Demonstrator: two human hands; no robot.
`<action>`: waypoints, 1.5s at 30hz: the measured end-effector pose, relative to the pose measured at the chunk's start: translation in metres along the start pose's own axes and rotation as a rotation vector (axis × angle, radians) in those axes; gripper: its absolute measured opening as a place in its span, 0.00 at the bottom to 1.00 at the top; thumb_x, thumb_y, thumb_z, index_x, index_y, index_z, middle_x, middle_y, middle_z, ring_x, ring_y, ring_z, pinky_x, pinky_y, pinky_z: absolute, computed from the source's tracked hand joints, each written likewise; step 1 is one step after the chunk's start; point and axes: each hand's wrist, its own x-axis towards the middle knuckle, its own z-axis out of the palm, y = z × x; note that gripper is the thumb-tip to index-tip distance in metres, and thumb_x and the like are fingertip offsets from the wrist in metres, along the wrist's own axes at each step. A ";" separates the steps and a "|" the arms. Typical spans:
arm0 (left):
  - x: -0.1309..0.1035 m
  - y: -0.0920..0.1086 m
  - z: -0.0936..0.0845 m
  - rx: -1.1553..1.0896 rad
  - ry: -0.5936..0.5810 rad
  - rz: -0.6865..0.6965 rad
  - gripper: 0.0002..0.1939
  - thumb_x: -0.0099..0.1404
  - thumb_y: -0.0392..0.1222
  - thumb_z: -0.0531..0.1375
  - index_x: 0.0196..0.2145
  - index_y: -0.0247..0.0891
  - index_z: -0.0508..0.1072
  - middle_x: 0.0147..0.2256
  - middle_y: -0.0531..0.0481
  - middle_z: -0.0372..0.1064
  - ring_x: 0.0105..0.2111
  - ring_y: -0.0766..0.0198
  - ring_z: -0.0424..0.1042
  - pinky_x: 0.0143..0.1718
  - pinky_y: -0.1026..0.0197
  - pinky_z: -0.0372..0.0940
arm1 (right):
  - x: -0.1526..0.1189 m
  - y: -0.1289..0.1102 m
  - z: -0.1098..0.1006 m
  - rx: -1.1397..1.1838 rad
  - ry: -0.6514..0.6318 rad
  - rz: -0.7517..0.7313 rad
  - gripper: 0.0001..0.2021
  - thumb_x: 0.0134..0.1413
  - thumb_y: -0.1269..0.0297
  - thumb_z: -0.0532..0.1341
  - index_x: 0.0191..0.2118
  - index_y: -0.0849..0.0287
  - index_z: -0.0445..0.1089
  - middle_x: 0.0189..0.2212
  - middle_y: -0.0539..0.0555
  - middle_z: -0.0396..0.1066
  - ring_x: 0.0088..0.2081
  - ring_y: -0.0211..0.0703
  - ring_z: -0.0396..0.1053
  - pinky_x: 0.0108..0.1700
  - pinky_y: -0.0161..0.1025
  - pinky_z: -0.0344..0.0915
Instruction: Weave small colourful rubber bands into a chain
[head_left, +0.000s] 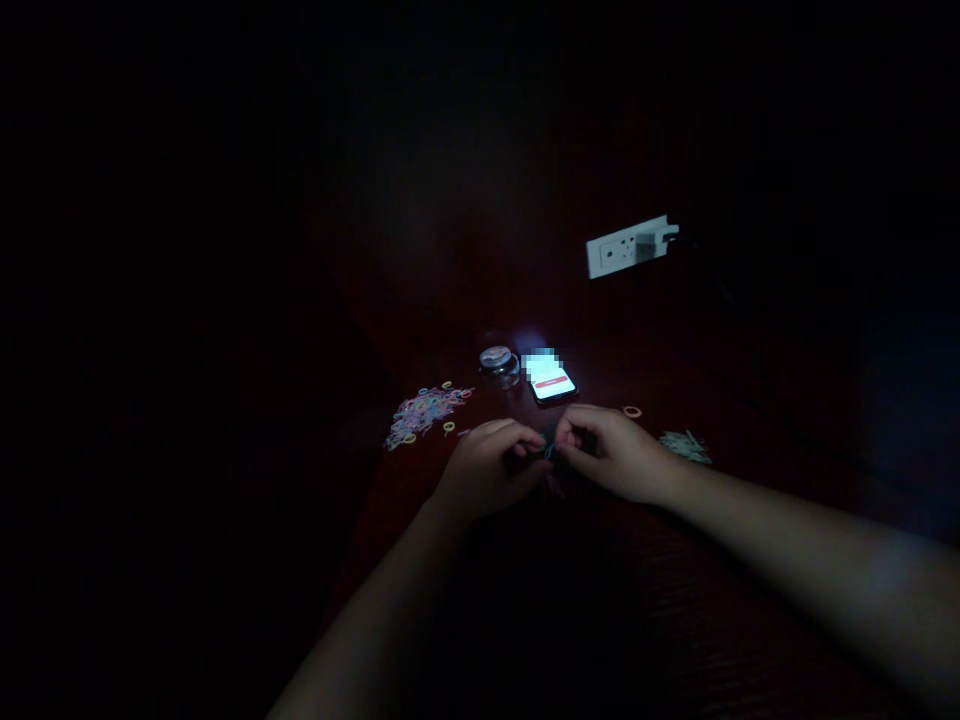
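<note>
My left hand [491,463] and my right hand [611,450] meet over the dark table, each with thumb and fingers pinched together. Between the fingertips runs a thin teal hair tie [550,451], its ends hidden by the fingers. Just below it on the table lie a few pinkish strands [553,486], too dim to make out. To the left of my left hand spreads a loose pile of small coloured hair ties [426,412], mostly purple and pink with some yellow loops. Right of my right hand is a small heap of pale green bands [685,447].
A lit phone [553,384] lies just beyond my hands, beside a small lidded clear jar [499,368]. One pinkish loop [632,411] rests behind my right hand. A white wall socket [626,248] with a charger plugged in is farther back. Surroundings are very dark.
</note>
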 end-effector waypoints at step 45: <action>0.003 -0.002 0.003 0.021 0.006 -0.018 0.06 0.61 0.34 0.59 0.37 0.39 0.74 0.32 0.51 0.71 0.32 0.65 0.70 0.36 0.62 0.65 | 0.000 0.002 -0.002 -0.004 -0.044 -0.039 0.04 0.49 0.74 0.57 0.29 0.58 0.65 0.26 0.49 0.65 0.29 0.37 0.62 0.31 0.35 0.57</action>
